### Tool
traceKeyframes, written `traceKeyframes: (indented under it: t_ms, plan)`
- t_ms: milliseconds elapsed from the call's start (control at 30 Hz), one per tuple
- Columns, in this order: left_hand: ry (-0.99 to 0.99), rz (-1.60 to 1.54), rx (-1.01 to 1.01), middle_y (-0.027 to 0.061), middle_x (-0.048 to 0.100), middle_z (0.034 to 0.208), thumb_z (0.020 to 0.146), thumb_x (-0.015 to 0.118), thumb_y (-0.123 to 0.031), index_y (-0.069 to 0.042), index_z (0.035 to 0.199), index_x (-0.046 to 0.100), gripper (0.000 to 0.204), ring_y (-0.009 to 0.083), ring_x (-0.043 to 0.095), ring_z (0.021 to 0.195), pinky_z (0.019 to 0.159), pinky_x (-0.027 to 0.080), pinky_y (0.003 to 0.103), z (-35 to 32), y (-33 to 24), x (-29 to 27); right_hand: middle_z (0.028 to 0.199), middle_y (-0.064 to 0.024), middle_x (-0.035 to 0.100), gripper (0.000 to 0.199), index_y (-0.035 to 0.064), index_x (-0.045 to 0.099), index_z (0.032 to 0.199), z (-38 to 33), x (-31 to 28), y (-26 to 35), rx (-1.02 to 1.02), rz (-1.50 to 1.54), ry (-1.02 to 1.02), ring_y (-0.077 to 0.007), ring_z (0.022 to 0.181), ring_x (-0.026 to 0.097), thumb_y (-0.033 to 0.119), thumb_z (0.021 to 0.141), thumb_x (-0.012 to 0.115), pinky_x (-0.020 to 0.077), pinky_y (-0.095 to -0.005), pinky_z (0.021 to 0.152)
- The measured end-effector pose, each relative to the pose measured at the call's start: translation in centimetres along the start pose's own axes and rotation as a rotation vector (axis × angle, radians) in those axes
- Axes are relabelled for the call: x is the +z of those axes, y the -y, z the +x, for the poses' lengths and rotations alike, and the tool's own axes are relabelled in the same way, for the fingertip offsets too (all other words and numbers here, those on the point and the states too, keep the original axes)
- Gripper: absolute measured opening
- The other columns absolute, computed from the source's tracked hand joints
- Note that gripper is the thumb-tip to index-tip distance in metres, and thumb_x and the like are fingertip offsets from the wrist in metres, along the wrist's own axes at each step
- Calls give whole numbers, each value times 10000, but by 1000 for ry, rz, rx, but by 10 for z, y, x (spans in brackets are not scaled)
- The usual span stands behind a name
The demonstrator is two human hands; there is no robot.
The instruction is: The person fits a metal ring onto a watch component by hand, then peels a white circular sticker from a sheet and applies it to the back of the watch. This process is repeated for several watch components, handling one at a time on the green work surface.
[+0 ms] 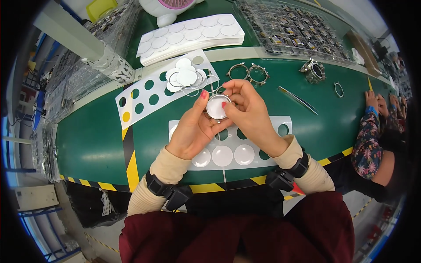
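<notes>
My left hand [188, 131] is closed around a round metal watch-like case [218, 118], its thumb at the rim and its fingers beneath. A white disc [215, 106] fills the face of the case. My right hand [254, 116] grips the case's far right edge with bent fingers, and its thumb presses on the disc. Below both hands lies a white sheet [278, 121] with round holes and several white discs still in it. Ahead on the left, a pile of loose white discs and thin rings [186, 75] rests on another punched sheet [144, 93].
Two metal rings [258, 74] lie beyond my right hand, with tweezers [302, 101] to the right. Farther right are stacked rings [313, 71] and a single ring [338, 90]. Behind stand a sheet stack [193, 37], a fan [169, 11] and parts trays [298, 33]. A co-worker's hand [372, 100] rests at right.
</notes>
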State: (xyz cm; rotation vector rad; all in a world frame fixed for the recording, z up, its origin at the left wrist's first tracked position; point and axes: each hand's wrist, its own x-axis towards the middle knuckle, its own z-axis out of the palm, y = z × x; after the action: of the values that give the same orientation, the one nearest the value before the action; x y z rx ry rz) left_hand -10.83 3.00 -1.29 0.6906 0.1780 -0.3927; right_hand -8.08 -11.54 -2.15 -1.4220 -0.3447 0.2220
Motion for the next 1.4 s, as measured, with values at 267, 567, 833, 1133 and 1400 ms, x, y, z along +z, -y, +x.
traceKeyframes:
  t_ms: [267,567,833,1133,1400]
  plan:
    - [-2,-242,46,166,534,1087,965,343,-284,-22,877,433,291,270,536,1060,943,454,394,6,1,-31,859,-74,579,140,7,564,901,12,12,19,-634,-573,-50,-200,813,555,-5,766,598,440,-287,719]
    - [70,-326,-75,222,529,1061,937,345,-141,-8,838,439,190,348,494,1097,987,400,419,4,8,-16,916,-138,582,290,41,606,981,111,27,-11,-536,-1197,87,-305,805,549,142,717,670,448,-351,716]
    - [173,-325,-31,212,530,1107,944,360,-181,1,1002,469,219,326,504,1099,985,395,408,5,5,-37,917,-131,565,462,68,567,1100,23,6,35,-568,-1213,302,-298,815,555,185,671,695,451,-392,688]
    - [118,-71,-128,161,553,1126,944,419,-281,-32,1138,485,322,270,539,1060,921,445,363,-6,1,-8,980,-134,597,526,75,528,1166,-21,-151,75,-429,-1333,-586,-278,893,571,246,709,724,465,-357,746]
    - [133,-64,-81,158,589,1059,942,426,-258,-44,1129,502,294,250,571,1006,895,465,352,-4,1,-12,959,-132,603,457,73,543,1130,-43,-260,40,22,-1540,-779,-294,905,559,270,743,684,453,-373,742]
